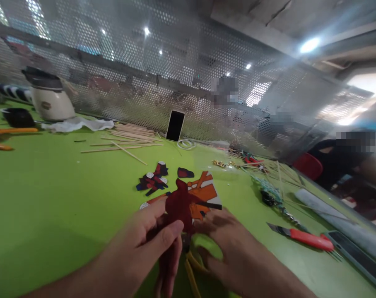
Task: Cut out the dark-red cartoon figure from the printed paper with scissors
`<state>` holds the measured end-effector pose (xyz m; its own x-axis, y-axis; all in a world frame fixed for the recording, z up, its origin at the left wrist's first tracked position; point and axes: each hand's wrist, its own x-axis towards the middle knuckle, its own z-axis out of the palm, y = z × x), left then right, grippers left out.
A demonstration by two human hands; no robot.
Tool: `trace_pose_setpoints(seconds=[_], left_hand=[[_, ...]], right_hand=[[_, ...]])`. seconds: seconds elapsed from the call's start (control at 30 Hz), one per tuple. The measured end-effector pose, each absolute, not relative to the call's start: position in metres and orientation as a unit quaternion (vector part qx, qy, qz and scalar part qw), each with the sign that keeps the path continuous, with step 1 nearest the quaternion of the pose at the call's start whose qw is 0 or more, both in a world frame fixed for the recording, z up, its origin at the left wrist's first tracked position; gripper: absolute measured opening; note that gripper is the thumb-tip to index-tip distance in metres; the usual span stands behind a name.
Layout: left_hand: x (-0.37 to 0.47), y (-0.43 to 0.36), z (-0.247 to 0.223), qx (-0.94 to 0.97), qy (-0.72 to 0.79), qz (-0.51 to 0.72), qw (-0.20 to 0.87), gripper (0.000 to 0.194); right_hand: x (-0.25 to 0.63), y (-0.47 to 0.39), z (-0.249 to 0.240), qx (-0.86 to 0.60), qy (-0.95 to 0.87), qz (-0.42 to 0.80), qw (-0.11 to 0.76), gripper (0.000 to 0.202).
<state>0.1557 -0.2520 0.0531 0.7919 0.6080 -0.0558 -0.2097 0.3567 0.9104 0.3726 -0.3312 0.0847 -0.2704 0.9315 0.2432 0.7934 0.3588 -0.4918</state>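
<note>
My left hand (150, 240) pinches a dark red flat cut-out (179, 203) between thumb and fingers. Behind and right of it is a sheet with orange printed figures (205, 190), partly covered by the red piece. My right hand (228, 240) grips yellow-handled scissors (192, 265) below the cut-out, fingers through a loop. Their blades are mostly hidden behind the red piece. Just beyond my hands lie several dark blue and red cut-outs (153, 182) with white round marks. A small dark red piece (185, 172) lies apart from them.
Thin wooden sticks (132, 134) and an upright phone (175, 125) stand toward the perforated metal screen (128, 62). At right lie a red-handled craft knife (312, 239) and a long grey-green tool (358, 256). A white jug-like container (51, 101) stands far left; a person (346, 165) is far right.
</note>
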Motion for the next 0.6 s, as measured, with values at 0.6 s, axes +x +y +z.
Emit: trace_pose_setpoints(seconds=[0.6], left_hand=[[0.155, -0.259, 0.053, 0.548, 0.213, 0.205, 0.782, 0.043]], right_hand=[[0.360, -0.325, 0.080, -0.409, -0.381, 0.636, 0.533, 0.015]])
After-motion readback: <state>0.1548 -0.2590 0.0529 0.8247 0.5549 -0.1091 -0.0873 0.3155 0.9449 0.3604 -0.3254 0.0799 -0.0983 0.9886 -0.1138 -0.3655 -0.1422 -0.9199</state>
